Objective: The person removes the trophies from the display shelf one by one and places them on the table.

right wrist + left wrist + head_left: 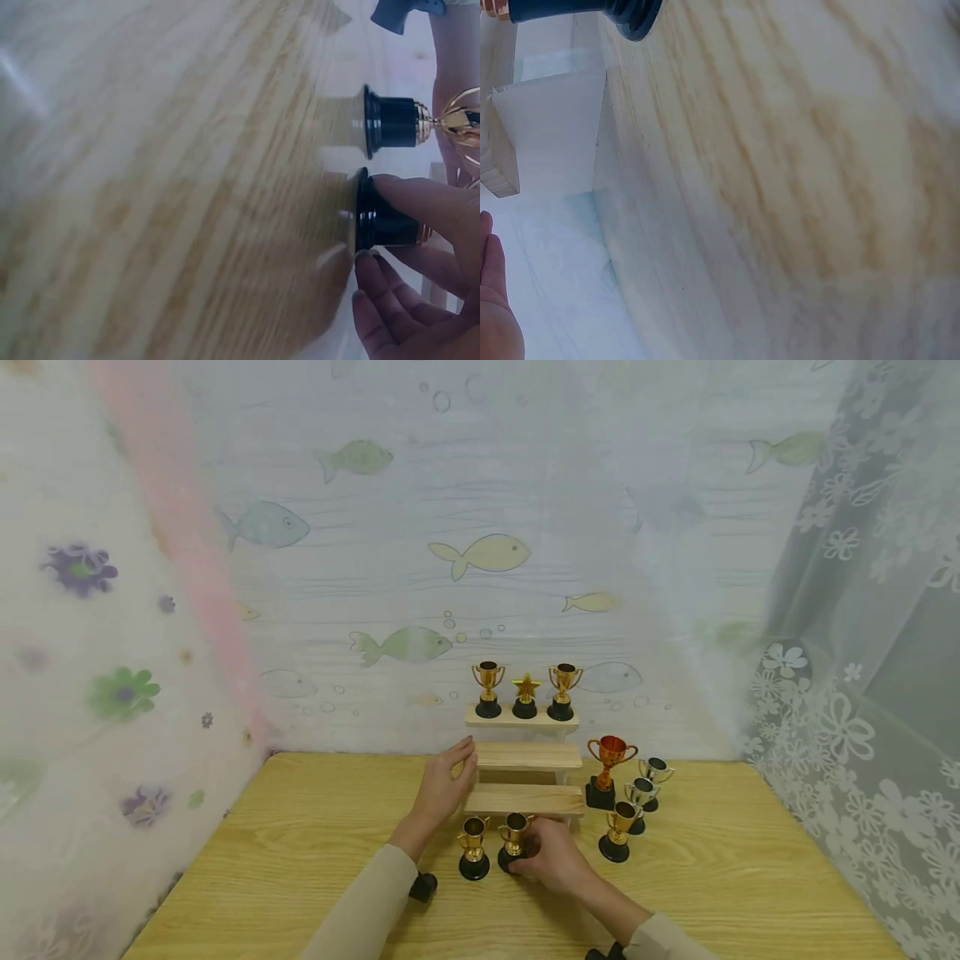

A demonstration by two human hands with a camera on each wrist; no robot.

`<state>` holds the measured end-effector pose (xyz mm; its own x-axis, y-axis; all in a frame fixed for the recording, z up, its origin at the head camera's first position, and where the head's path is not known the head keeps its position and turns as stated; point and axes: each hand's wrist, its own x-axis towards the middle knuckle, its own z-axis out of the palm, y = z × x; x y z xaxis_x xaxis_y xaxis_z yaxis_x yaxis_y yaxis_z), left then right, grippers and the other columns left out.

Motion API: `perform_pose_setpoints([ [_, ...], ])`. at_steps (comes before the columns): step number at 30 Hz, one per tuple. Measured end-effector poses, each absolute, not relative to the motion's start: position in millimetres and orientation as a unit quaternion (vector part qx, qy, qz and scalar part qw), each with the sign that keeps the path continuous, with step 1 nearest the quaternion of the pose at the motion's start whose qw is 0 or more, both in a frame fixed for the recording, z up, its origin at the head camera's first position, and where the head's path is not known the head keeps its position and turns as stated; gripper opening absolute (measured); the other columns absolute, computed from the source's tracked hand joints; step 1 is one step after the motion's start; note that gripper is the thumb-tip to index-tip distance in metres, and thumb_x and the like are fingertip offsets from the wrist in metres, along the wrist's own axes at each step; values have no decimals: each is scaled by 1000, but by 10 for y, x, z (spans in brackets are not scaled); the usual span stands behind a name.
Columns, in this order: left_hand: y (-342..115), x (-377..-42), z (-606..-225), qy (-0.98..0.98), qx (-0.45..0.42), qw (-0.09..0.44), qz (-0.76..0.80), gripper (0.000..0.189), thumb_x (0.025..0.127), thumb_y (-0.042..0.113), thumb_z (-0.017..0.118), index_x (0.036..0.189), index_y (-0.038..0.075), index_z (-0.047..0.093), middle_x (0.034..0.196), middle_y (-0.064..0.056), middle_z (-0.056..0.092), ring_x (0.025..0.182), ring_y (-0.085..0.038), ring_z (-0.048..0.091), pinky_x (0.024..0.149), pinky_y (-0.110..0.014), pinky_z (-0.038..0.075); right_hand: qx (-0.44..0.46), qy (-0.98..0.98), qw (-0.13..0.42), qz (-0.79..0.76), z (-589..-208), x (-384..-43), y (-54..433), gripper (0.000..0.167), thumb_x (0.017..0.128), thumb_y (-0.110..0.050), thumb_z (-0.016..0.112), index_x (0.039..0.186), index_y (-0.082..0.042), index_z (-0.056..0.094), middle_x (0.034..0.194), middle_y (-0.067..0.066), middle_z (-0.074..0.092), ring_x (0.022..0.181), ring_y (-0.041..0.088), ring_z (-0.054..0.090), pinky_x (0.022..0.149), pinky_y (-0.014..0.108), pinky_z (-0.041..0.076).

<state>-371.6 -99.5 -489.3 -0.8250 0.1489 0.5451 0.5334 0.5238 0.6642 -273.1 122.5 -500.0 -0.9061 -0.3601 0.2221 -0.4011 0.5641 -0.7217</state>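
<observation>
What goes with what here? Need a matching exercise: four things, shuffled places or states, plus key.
Things
1. Star trophy
2. Orange cup
3. Left hand
4. Right hand

Places or states
A. Beside the left side of the wooden stand
B. Holding a gold cup by its black base
C. On the top shelf, between two gold cups
D. On the table, right of the stand

Pairs: 1-C, 2-D, 3-A, 4-B
</observation>
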Motion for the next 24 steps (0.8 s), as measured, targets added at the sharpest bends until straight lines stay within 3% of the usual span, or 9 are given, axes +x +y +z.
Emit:
perform_pose_setpoints([
  [17,-1000,-3724,-4879,-844,-208,218,-443,40,106,22,58,135,-5,63,146,-16,57,136,-35,53,113,-49,42,220,-883,1,414,-4968,-2732,1252,30,74,-11,91,97,-4,72,83,4,65,74,17,59,61,27,48],
  [24,-994,-3706,-4874,-845,-202,206,-449,40,106,22,58,135,-4,63,147,-16,56,137,-34,52,114,-48,41,222,-881,-30,416,-4878,-2662,1355,39,78,-14,90,108,-3,68,98,11,65,86,25,63,70,34,53],
])
